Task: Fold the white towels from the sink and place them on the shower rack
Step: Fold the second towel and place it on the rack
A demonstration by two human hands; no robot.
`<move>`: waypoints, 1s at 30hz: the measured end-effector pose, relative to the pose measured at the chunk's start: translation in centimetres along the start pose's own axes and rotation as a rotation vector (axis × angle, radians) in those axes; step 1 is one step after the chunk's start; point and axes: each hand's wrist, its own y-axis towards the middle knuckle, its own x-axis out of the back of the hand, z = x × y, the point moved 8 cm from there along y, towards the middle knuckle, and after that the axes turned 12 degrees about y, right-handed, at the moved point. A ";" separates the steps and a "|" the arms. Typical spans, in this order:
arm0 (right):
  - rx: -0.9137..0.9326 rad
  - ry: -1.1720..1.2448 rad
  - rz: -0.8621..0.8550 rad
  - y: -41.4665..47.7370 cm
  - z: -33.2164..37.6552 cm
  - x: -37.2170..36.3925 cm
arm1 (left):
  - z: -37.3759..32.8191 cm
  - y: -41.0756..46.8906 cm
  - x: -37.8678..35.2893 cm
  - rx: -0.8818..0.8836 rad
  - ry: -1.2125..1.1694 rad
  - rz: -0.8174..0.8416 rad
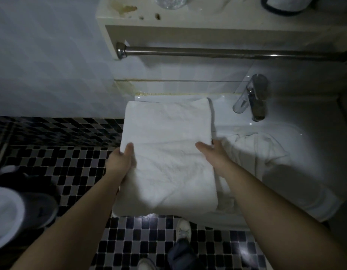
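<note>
Your left hand [121, 162] and right hand [213, 154] each grip a side edge of the folded towel [166, 149], thumbs on top, at the sink [285, 129] left rim. It's soft, light and floppy, so support it underneath or the folds slip. Second towel [252, 147] lies crumpled in the sink beyond

White folded towel [166, 152]; white sink [297, 145]; black-grey checkered floor [71, 164]; chrome faucet [252, 98].
</note>
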 end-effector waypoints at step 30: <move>-0.188 -0.264 0.060 -10.7 -5.2 1.0 | 6.1 -9.7 0.1 -0.069 0.127 0.036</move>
